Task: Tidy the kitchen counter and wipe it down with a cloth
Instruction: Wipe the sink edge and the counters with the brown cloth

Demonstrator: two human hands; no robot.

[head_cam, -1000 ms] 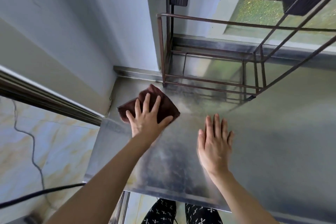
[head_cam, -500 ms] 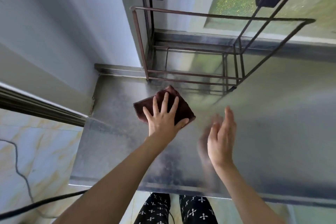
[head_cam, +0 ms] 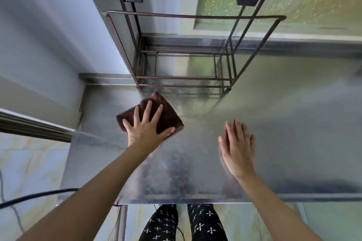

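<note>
The brushed stainless-steel desk (head_cam: 274, 123) filled the middle and right of the frame, bare except for a dark brown wire-frame rack (head_cam: 186, 49) standing at its upper centre against the wall and window. With nothing else left to put away, the wiping step appeared to be in hand.

The left hand (head_cam: 146, 130), centre-left of the frame, lay flat with fingers spread wide, pressing down on a folded dark brown cloth (head_cam: 166, 115); it pinned the cloth under palm and fingers rather than gripping it. The cloth lay flat on the desk just below the rack's front left foot, near the desk's left edge.

The right hand (head_cam: 238, 148), right of centre, was open and held nothing, fingers together and extended; whether it touched the desk or hovered just over it could not be told.

The next move probably called for sliding the cloth rightward across the unwiped steel, keeping even downward pressure.
</note>
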